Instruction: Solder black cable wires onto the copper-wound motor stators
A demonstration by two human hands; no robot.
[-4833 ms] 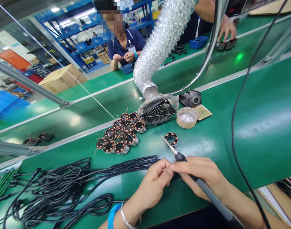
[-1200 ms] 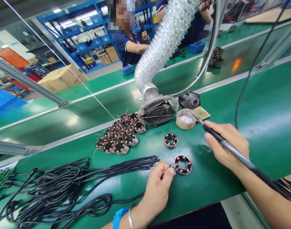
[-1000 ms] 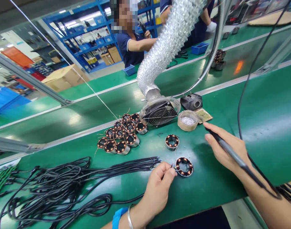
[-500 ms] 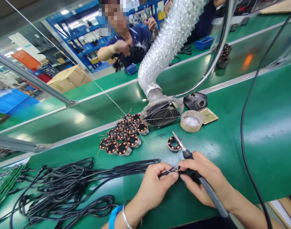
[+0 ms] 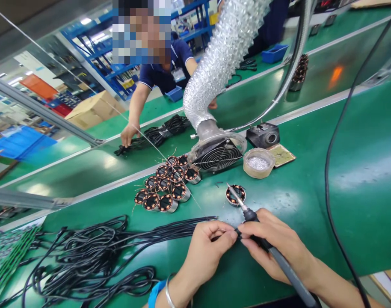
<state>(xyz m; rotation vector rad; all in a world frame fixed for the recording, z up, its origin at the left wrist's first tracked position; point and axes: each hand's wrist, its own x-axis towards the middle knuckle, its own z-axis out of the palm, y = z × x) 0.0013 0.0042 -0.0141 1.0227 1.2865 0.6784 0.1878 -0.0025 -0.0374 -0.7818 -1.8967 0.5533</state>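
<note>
My left hand [image 5: 211, 244] is closed, thumb and forefinger pinching the end of a black cable. My right hand [image 5: 279, 244] is wrapped round a soldering iron [image 5: 262, 239], whose metal tip points up and left. Its thumb and forefinger also meet a small dark piece at the cable's end, mostly hidden by the fingers. Just beyond the iron's tip lies a single motor stator [image 5: 232, 201] with copper windings. Several black cables [image 5: 182, 226] run in from the left toward my left hand.
Several wound stators [image 5: 165, 184] stand grouped beside a fume extractor fan [image 5: 217, 156] with a silver duct [image 5: 211, 64]. A round tub [image 5: 259, 164] and black iron holder [image 5: 264, 134] stand right of it. Tangled cables [image 5: 83, 252] cover the left. Across the bench, a person's hand [image 5: 129, 134] touches bundled cables.
My two hands have drawn closer together over the cable end, and the wires between them are now hidden. The person opposite has laid a black cable bundle down on the line.
</note>
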